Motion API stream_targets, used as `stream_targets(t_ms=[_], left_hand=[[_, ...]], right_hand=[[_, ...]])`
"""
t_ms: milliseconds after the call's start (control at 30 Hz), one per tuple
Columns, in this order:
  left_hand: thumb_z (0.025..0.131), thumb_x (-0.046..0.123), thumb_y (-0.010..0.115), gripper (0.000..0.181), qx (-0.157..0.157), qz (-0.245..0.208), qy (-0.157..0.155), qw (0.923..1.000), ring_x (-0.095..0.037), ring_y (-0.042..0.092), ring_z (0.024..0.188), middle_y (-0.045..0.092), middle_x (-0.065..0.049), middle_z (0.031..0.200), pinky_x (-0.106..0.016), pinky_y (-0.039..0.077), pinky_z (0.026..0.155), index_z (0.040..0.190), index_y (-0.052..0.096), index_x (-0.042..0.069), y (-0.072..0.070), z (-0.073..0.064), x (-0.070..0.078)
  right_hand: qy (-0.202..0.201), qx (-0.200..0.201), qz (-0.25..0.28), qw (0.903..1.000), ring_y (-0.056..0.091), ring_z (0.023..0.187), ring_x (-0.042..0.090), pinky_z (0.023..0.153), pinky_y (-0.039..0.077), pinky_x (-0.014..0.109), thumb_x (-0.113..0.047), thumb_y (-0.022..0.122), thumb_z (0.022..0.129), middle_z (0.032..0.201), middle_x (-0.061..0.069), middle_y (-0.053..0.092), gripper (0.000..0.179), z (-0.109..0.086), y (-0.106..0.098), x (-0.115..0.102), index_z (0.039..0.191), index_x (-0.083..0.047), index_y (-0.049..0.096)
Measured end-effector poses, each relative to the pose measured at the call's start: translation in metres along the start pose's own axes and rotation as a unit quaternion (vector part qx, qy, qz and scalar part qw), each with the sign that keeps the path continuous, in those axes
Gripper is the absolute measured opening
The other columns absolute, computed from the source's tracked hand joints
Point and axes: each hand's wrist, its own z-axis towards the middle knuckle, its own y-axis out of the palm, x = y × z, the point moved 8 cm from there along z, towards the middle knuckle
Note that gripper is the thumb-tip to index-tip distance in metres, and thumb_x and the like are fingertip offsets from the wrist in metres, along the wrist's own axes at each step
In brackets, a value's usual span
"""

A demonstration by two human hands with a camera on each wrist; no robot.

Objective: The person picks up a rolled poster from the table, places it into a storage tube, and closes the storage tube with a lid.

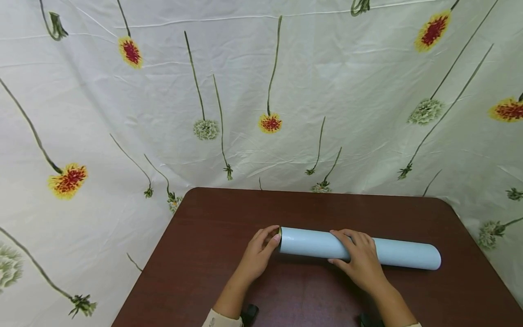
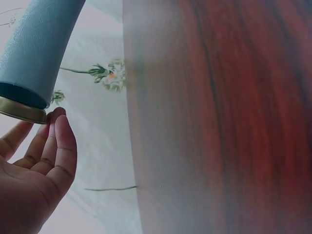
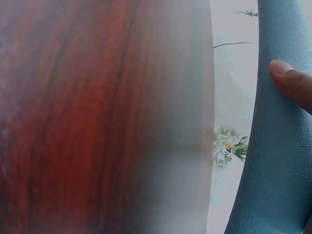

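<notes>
A long light blue cylindrical tube (image 1: 406, 254) lies sideways across the table, its surface finely creased in the wrist views. My right hand (image 1: 361, 261) grips it around the middle, with the thumb (image 3: 287, 78) on the near side. At the tube's left end, my left hand (image 1: 256, 254) holds a gold-coloured round lid (image 2: 22, 111) by its rim with the fingertips. In the left wrist view the lid sits tilted at the tube's mouth, and a dark gap shows between them on one side. The tube's inside is mostly hidden.
The dark reddish-brown wooden table (image 1: 229, 209) has rounded far corners. Behind it and along the left hangs a pale cloth (image 1: 351, 81) printed with flowers and stems. Dark wrist devices (image 1: 250, 313) show below the hands.
</notes>
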Motion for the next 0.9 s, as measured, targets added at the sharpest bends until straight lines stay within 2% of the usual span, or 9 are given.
stream_targets(t_ms=[333, 567, 767, 900], left_hand=[[0.105, 0.046, 0.05, 0.052, -0.008, -0.02, 0.004, 0.9997, -0.015, 0.058, 0.112, 0.055, -0.003, 0.13, -0.029, 0.05, 0.095, 0.147, 0.05, 0.016, 0.005, -0.001, 0.003], [0.106, 0.037, 0.05, 0.041, 0.001, -0.037, 0.007, 0.9993, -0.014, 0.054, 0.104, 0.054, -0.005, 0.125, -0.029, 0.047, 0.091, 0.146, 0.05, 0.026, 0.007, 0.0, 0.004], [0.108, 0.04, 0.043, 0.043, -0.001, -0.034, 0.009, 0.9994, -0.019, 0.049, 0.106, 0.055, -0.007, 0.126, -0.04, 0.043, 0.092, 0.149, 0.048, 0.027, 0.014, 0.001, 0.006], [0.108, 0.044, 0.042, 0.046, 0.0, -0.028, 0.004, 0.9996, -0.024, 0.051, 0.116, 0.053, -0.011, 0.135, -0.048, 0.043, 0.098, 0.145, 0.05, 0.02, 0.018, 0.003, 0.006]], right_hand=[[0.002, 0.0, 0.001, 1.0, 0.057, 0.115, 0.035, 0.103, 0.03, 0.058, -0.028, 0.096, 0.062, 0.125, 0.01, 0.061, 0.086, 0.001, 0.001, -0.004, 0.139, -0.018, 0.06], [0.002, 0.001, 0.002, 1.0, 0.056, 0.115, 0.034, 0.103, 0.03, 0.058, -0.027, 0.096, 0.062, 0.124, 0.009, 0.061, 0.085, 0.002, 0.003, -0.008, 0.139, -0.018, 0.06], [0.004, -0.012, 0.009, 0.9999, 0.056, 0.117, 0.034, 0.105, 0.03, 0.059, -0.03, 0.096, 0.063, 0.126, 0.006, 0.061, 0.085, 0.001, 0.009, -0.012, 0.14, -0.021, 0.059], [0.003, -0.012, 0.009, 0.9999, 0.057, 0.116, 0.034, 0.105, 0.031, 0.059, -0.03, 0.096, 0.062, 0.125, 0.006, 0.061, 0.086, 0.0, 0.011, -0.016, 0.139, -0.021, 0.06]])
